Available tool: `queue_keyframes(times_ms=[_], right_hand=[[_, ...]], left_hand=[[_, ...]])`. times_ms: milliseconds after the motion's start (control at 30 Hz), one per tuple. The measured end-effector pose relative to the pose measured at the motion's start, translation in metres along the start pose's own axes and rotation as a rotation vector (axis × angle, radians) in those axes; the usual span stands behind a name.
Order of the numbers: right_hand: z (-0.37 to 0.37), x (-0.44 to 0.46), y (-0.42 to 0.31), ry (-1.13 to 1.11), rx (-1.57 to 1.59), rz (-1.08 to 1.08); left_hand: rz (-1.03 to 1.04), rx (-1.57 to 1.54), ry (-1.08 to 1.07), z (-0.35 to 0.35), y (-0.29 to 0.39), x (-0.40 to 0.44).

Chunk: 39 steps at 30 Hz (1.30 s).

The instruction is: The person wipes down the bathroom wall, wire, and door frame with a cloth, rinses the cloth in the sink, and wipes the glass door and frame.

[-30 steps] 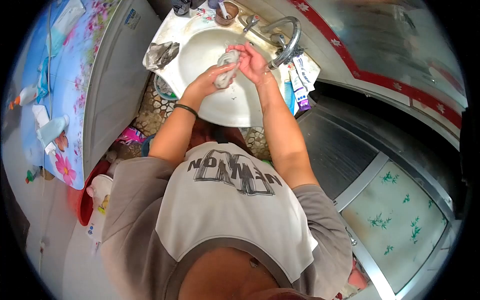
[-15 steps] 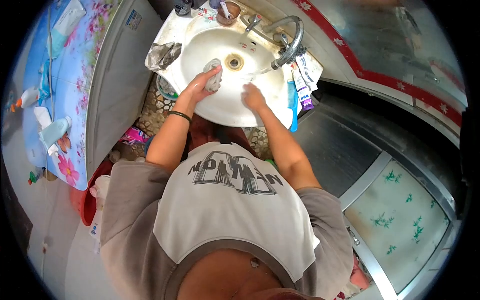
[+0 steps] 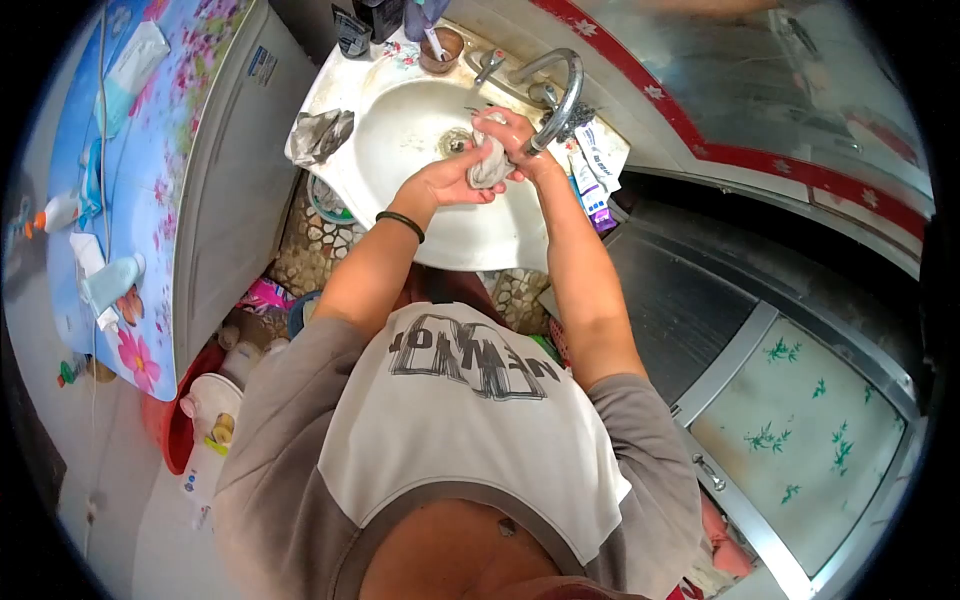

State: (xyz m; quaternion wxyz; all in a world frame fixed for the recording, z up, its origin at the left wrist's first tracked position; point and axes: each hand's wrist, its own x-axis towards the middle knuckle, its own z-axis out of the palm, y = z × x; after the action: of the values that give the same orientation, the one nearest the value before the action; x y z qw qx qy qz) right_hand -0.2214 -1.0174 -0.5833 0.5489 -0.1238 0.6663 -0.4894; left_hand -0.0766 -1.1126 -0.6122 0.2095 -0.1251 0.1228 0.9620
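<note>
Over the white sink point(image 3: 395, 125), both my hands hold a bunched, wet-looking pale grey cloth point(image 3: 488, 168). My left hand point(image 3: 447, 182) grips it from the left with the fingers curled beneath. On its upper right side, my right hand point(image 3: 522, 138) is wrapped over it, just by the mouth of the curved metal faucet point(image 3: 570, 100). Parts of both hands' fingers are hidden by the cloth. Below them, the drain point(image 3: 455, 142) is partly covered by my hands. Another crumpled grey cloth point(image 3: 322, 136) lies on the sink's left corner.
Tubes point(image 3: 595, 180) lie on the sink's right edge. A brown cup point(image 3: 441, 50) and dark containers point(image 3: 352, 32) stand at the back. To the left is a flower-patterned surface point(image 3: 150, 200) with bottles; a red basin point(image 3: 168, 425) sits below. A frosted panel point(image 3: 800, 430) stands right.
My left hand has carried the cloth rightward toward the faucet. My right hand has moved up from the basin and taken hold of the cloth too. My right forearm now covers most of the blue comb.
</note>
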Motion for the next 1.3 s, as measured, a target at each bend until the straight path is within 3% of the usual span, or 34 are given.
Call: queue_keyframes(times_ms=[67, 133, 167, 233, 267, 300, 367, 400, 500, 533, 600, 700, 733, 867, 967, 1167, 1300], right_hand=[[-0.002, 0.003, 0.009, 0.011, 0.055, -0.065], [0.011, -0.012, -0.005, 0.017, 0.241, -0.115], [0.008, -0.007, 0.003, 0.066, 0.155, -0.188], [0.000, 0.007, 0.022, 0.160, -0.017, -0.331], [0.011, 0.000, 0.016, 0.227, 0.260, -0.188], [0.013, 0.003, 0.019, 0.269, 0.304, -0.172], [0.012, 0.014, 0.035, 0.354, 0.393, -0.138], [0.010, 0.027, 0.051, 0.468, 0.298, -0.155], [-0.010, 0.076, 0.119, 0.777, 0.047, -0.205], [-0.016, 0.087, 0.137, 0.859, -0.008, -0.224], [-0.016, 0.077, 0.120, 0.753, 0.074, -0.182], [-0.032, 0.018, 0.061, 0.290, 0.395, -0.039], [-0.035, 0.001, 0.044, 0.195, 0.448, -0.021], [-0.002, -0.037, 0.004, -0.047, 0.665, 0.006], [0.011, -0.040, 0.004, -0.010, 0.530, -0.134], [0.000, -0.032, 0.022, -0.116, 0.609, 0.010], [0.013, -0.017, 0.036, 0.369, 0.221, -0.086]], left_hand=[[0.006, 0.042, -0.060, -0.016, -0.005, 0.009], [-0.117, 0.295, -0.007, -0.032, -0.005, 0.021], [-0.179, 0.421, 0.019, -0.035, -0.006, 0.025], [-0.037, 0.660, 0.394, -0.011, -0.017, 0.026], [0.030, 0.823, 0.516, -0.008, -0.021, 0.031], [0.079, 0.986, 0.654, -0.003, -0.024, 0.035], [0.160, 1.411, 0.780, -0.002, -0.028, 0.045], [0.013, 1.496, 0.842, 0.023, -0.020, 0.037], [0.105, 1.709, 0.867, 0.032, -0.023, 0.028], [0.228, 1.768, 0.897, 0.031, -0.025, 0.027], [0.486, 1.874, 0.955, 0.023, -0.032, 0.025], [0.364, 0.920, 0.546, -0.001, -0.019, 0.025], [0.103, 0.478, 0.430, 0.016, -0.009, 0.012], [-0.097, -0.057, -0.102, 0.012, -0.015, 0.009], [-0.011, -0.161, -0.039, 0.018, -0.025, 0.004], [-0.103, 0.132, -0.082, 0.020, -0.029, -0.007], [-0.102, 0.602, 0.278, 0.029, -0.030, 0.005]])
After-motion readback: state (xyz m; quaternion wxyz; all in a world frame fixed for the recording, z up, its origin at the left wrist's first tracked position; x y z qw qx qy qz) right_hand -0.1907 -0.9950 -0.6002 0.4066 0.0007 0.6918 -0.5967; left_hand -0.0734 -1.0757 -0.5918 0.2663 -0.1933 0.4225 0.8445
